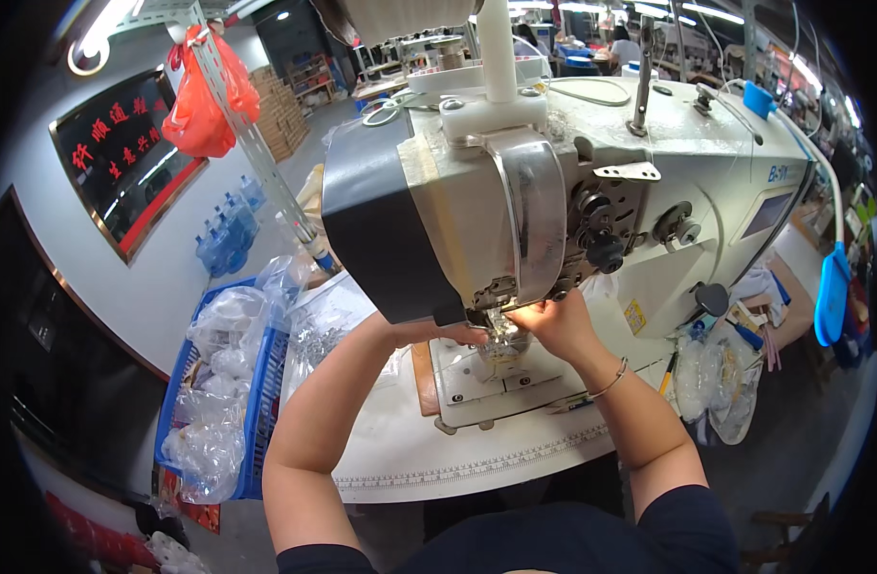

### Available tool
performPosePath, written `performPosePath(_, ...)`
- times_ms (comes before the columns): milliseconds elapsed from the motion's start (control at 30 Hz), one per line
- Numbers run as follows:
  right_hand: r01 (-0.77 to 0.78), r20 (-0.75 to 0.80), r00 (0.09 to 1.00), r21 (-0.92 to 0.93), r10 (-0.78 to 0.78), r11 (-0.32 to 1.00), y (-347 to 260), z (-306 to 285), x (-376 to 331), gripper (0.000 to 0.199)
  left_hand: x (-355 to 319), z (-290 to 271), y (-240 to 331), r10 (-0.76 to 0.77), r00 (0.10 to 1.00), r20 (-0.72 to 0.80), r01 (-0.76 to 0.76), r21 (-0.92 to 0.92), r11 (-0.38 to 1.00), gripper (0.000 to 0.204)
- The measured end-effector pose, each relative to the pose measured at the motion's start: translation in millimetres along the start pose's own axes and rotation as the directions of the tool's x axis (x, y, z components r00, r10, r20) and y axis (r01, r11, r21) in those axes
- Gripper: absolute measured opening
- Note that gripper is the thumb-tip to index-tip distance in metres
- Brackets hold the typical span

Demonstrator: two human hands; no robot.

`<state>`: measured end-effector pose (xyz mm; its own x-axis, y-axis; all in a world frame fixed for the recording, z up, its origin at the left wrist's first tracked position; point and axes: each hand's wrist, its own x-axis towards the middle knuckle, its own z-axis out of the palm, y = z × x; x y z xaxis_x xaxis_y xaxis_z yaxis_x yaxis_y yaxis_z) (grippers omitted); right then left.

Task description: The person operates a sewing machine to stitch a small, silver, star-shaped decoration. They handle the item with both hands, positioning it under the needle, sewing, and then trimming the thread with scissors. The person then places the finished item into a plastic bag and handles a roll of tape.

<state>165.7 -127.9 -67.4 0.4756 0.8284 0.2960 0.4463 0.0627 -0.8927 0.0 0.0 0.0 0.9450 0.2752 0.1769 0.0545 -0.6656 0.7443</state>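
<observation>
Carefully, I'm reaching left grip point(429, 332) and right grip point(557, 321) beneath the machine head point(448, 210), pinching or spread I can't tell, small movements being safest.

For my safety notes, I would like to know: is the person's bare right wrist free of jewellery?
No, a thin, metallic-looking bracelet circles the wrist of the right hand.

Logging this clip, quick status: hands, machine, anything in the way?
Left hand, right hand at needle end of boxy white-and-black sewing machine; grips unclear. Machine in the way, partly hiding left hand.
</observation>
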Motion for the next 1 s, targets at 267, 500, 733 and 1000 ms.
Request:
performPosePath(267,0.031,-0.003,1.0,0.0,-0.031,1.0,-25,-5,-3,0.023,5,-4,-6,-0.042,0.998,0.036,0.044,-0.073,0.996,0.069)
performPosePath(500,0.048,-0.031,0.998,-0.021,-0.048,0.999,-18,-3,-7,0.016,7,-3,-7,0.04,0.998,0.046,-0.049,0.209,0.977,0.078)
performPosePath(733,0.038,-0.022,0.999,-0.061,-0.04,0.997,-13,-1,-4,0.02,2,-2,-4,-0.159,0.986,0.048,0.155,0.069,0.985,0.072)
performPosePath(1000,0.174,-0.061,0.982,-0.045,-0.176,0.984,3,5,6,0.02,3,-3,-2,-0.197,0.979,0.053,0.195,0.054,0.979,0.075)
